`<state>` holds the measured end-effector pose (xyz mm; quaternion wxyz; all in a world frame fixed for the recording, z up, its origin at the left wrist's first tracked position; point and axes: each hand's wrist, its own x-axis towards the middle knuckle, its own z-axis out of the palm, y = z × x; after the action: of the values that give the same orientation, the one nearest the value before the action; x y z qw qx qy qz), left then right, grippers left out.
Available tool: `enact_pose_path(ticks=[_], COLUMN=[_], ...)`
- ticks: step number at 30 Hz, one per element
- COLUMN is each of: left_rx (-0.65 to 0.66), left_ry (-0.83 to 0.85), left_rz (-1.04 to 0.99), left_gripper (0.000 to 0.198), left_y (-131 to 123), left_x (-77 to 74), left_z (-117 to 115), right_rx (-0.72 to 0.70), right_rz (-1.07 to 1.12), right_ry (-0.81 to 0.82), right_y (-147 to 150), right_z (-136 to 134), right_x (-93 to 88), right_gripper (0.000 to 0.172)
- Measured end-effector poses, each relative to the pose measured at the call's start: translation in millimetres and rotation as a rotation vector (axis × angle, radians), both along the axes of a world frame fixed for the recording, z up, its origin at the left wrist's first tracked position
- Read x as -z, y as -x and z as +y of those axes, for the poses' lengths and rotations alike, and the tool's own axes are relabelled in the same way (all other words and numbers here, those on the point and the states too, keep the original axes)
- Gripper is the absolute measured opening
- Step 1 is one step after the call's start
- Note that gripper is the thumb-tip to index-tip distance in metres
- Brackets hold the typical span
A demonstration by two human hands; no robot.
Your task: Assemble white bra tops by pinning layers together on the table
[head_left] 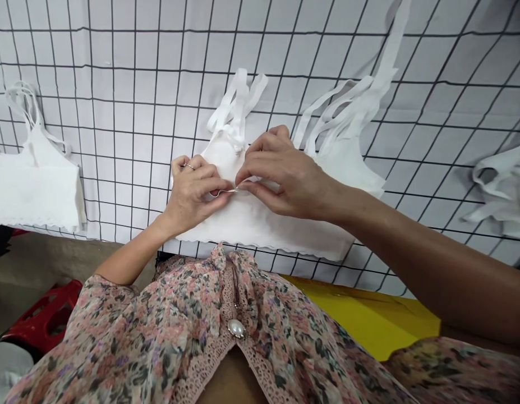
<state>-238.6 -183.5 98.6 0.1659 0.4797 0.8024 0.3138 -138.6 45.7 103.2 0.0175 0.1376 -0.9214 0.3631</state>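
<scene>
A white padded crop top with a scalloped hem point(251, 224) hangs on a black wire grid, with its white straps point(237, 104) bunched above. My left hand point(196, 193), wearing a ring, is against the top's front and pinches a thin metal hook or wire point(224, 192). Facing it, my right hand point(280, 177) pinches a narrow white fabric end point(248, 180) close to the metal tip. Both hands touch the garment. My fingers hide part of the metal piece, so its full shape cannot be seen.
Similar white tops hang at left point(32, 191) and right point(348, 168), and a crumpled one point(504, 191) sits at the far right. The grid point(133, 101) stands before a white backing. Below are a yellow surface point(360, 314) and a red plastic stool point(45, 317).
</scene>
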Motion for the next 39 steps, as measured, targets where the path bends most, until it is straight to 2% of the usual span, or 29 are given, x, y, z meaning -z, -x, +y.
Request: enact_pose_path(ticks=[6,11,17,21,26,29,35,39], left_rx=[0.012,0.03,0.033,0.013,-0.041,-0.043,-0.022,-0.008], left_ry=[0.015,-0.045,-0.016,-0.026,0.034,0.048,0.045,0.05], left_rz=[0.01,0.029,0.038,0.014,-0.064,-0.091,-0.059,-0.052], left_gripper=[0.018,0.018,0.022,0.022,0.022,0.021,0.026,0.026], left_y=[0.9,1.1,1.2,0.6,-0.2,0.3,0.6,1.1], left_x=[-0.4,2.0,2.8,1.7,-6.0,-10.3,-5.4,-4.8], left_z=[-0.5,-1.4,-1.8,-0.8,2.8,4.4,3.8,3.7], right_rx=[-0.021,-0.047,-0.034,0.023,0.166,0.188,0.163,0.082], right_rz=[0.001,-0.018,0.091,0.113,-0.018,-0.045,0.007,-0.013], right_ry=[-0.015,-0.007,-0.001,0.008,0.098,0.133,0.141,0.111], right_y=[2.4,2.3,2.9,-0.6,-10.0,-11.3,-8.4,4.7], right_z=[-1.7,-3.5,-7.3,-14.1,-18.7,-20.2,-33.6,-18.7], right_x=[-2.5,-1.4,1.8,2.8,-1.5,-1.8,8.4,-1.7], right_gripper=[0.024,0.028,0.026,0.021,0.024,0.026,0.03,0.031])
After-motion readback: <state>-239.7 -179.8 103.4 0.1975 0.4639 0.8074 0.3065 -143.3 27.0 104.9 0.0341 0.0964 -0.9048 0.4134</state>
